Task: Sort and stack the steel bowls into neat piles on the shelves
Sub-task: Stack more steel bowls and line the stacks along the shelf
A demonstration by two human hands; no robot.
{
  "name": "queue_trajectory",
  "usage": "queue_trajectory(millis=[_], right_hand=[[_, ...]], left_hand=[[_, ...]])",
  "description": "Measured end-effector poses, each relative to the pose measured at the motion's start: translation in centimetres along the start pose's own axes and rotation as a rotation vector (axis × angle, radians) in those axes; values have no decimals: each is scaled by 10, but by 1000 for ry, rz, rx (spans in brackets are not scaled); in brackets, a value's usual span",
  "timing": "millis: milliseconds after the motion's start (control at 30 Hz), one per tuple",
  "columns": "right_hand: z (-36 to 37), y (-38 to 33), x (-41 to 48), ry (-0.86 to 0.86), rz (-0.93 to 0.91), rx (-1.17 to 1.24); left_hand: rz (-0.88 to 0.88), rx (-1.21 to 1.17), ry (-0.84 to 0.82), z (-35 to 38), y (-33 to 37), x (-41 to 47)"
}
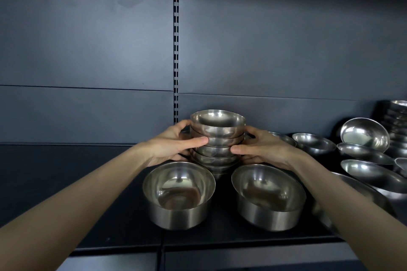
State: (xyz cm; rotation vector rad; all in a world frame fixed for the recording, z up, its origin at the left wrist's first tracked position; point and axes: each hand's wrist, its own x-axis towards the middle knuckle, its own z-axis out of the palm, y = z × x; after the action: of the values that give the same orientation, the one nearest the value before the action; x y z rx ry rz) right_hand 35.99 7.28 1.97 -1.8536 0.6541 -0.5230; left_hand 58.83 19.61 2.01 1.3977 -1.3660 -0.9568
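Evidently both hands cradle the stack of small bowls (217,141) from either side, the left hand (176,145) and the right hand (264,149) wrapped round its middle, probably to square the rims (the top bowl sits slightly askew). Just nearer than the hands stand two deeper bowls (178,193), hemming the stack in. Beyond the left hand the shelf (66,182) lies open; beyond the right, loose bowls (363,156) crowd it.

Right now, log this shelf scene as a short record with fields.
left hand: fingers on the left side of the bowl stack
right hand: fingers on the stack's right side
stack: small nested steel bowls, upright
front bowls: left deep bowl and right deep bowl, empty
loose bowls: unsorted, at right
shelf: dark
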Motion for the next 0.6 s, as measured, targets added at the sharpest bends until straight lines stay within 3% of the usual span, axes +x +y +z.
queue_trajectory(millis=[600], right_hand=[[2, 4, 2, 50, -49, -20]], left_hand=[[53, 8, -19, -3, 0, 6]])
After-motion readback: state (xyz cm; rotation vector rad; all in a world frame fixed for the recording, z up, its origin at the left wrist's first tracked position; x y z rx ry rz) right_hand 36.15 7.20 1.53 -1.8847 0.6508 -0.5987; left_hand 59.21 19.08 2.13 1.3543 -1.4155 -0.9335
